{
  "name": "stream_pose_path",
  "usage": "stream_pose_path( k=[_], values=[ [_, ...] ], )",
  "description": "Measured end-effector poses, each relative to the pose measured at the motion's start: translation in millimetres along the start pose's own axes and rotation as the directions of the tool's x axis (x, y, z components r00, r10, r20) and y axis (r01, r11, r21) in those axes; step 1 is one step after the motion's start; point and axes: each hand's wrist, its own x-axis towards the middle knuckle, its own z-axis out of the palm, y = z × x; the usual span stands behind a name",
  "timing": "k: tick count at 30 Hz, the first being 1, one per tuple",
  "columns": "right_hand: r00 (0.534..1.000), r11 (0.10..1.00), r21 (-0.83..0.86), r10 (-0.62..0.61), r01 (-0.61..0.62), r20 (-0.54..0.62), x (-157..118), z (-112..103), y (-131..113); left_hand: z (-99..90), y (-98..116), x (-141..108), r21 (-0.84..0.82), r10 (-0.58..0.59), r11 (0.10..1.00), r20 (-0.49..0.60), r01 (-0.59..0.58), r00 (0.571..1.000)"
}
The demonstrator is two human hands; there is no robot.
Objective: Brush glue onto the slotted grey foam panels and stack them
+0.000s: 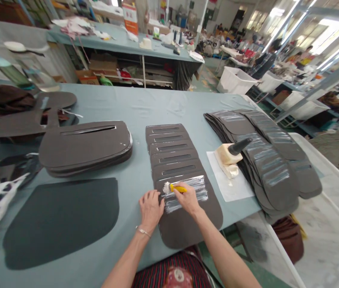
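Note:
My right hand (187, 199) is shut on a yellow-handled glue brush (177, 188) with a white-clotted tip, and the brush rests on a dark grey slotted panel (184, 212). White glue streaks cover that panel around its slot. My left hand (150, 210) lies flat on the same panel, left of the brush. The panel is the top piece of an overlapping row of slotted panels (169, 150) running up the blue-grey table (133, 106). To the right, a cream glue bottle with a black nozzle (228, 155) lies on a white paper sheet (228, 176).
A fanned pile of glue-striped panels (265, 160) lies right of the paper. On the left are a stacked set of slotted panels (85, 148), a large dark panel (59, 224) and brown material (7, 98). White bins (235, 80) and another worktable (121, 42) stand behind.

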Motion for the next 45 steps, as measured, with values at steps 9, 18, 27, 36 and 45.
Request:
stream_pose_path(
  k=[9,18,27,36,45],
  values=[
    [0.952,0.977,-0.065,0.18,-0.202,-0.246,-3,-64,31,-7.0,-8,-2,-0.117,-0.1,0.988,-0.013,0.097,0.995],
    [0.999,0.999,0.013,0.048,-0.048,-0.005,-27,5,-15,3.7,-5,-48,-0.059,0.211,0.977,0.114,-0.205,0.971],
    [0.917,0.923,-0.201,0.261,-0.328,-0.301,-14,-101,66,0.7,-3,-41,-0.079,0.167,0.984,0.116,-0.159,0.979],
    [0.999,0.997,0.064,0.052,-0.051,-0.007,1,7,-16,1.6,-9,3,-0.034,0.085,0.996,0.051,-0.083,0.995],
    [0.895,0.936,-0.094,0.289,-0.338,-0.34,18,-80,55,0.7,-11,10,-0.078,0.017,0.997,0.01,-0.016,1.0]
  ],
)
